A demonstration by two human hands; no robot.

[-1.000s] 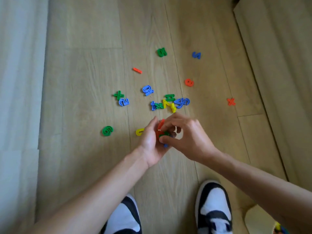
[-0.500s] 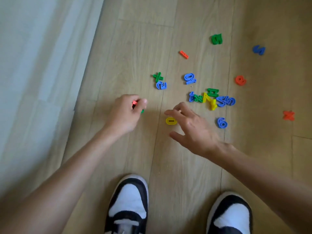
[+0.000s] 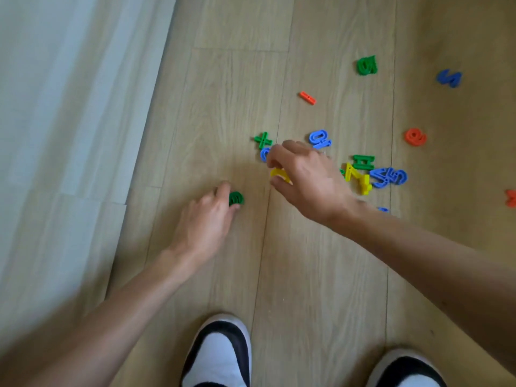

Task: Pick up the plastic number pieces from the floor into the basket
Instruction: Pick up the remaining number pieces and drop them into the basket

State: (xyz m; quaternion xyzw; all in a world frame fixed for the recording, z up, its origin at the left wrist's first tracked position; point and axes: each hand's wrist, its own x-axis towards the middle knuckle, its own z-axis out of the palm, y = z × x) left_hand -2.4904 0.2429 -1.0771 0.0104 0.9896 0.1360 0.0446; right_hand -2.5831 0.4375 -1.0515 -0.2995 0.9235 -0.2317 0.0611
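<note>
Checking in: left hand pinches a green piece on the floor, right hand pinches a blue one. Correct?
Not quite. The head view shows the right hand pinching a yellow piece, not a blue one. The left hand does pinch the green piece on the floor.

The floor is light wood with thin lines. The number pieces are green, blue, orange and yellow. The shoes are black and white.
</note>
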